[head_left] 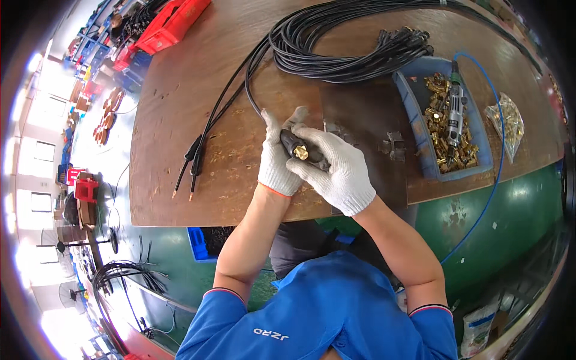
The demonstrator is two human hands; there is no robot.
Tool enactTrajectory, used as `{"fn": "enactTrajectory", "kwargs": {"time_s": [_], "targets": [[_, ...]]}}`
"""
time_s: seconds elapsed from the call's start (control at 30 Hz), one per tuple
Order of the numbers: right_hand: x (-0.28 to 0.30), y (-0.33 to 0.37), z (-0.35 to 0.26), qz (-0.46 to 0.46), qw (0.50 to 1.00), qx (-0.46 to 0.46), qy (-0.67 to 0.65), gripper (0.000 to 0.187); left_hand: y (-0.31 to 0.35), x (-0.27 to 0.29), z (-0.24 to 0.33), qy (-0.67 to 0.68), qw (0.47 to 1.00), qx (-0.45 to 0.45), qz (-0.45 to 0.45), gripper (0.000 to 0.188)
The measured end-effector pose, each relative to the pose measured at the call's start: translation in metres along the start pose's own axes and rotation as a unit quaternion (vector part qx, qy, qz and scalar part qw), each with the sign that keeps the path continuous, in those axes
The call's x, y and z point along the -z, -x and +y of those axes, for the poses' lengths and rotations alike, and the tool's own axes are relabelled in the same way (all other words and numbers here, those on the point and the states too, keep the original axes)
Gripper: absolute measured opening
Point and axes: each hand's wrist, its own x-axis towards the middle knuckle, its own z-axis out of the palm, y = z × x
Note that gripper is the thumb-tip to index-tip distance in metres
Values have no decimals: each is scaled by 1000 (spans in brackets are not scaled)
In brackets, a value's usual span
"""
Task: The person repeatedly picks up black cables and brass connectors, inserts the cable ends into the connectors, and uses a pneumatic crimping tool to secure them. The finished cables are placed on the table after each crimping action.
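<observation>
Both my hands wear white knit gloves and meet above the near part of the wooden table. In my left hand [276,168] is a black cable connector [290,141], its brass fitting [301,152] facing me. My right hand [343,171] closes round the connector's right side, the dark glove fingertips against it. A black cable [251,99] runs from the left hand up to a large coil [300,57] at the back. Left of my hands lie two cable ends with black sleeves [193,153] and bare coppery tips.
At right stands a blue bin [414,114] of brass fittings [437,114], with a grey power tool [456,111] lying on them. Its blue hose [499,138] drops over the table edge. A clear bag [510,126] lies beyond. A red crate [171,27] sits at the far left.
</observation>
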Motion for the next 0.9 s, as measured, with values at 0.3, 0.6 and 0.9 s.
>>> {"fn": "enactTrajectory", "kwargs": {"time_s": [0.3, 0.6, 0.9], "targets": [[-4, -17, -6, -31, 982, 94, 160, 43, -3, 19, -3, 56, 998, 31, 8, 89], [74, -72, 31, 305, 905, -110, -277, 41, 61, 55, 52, -681, 593, -343, 260, 32], [31, 10, 38, 16, 951, -219, -217, 24, 122, 137, 129, -791, 435, -112, 416, 52]]}}
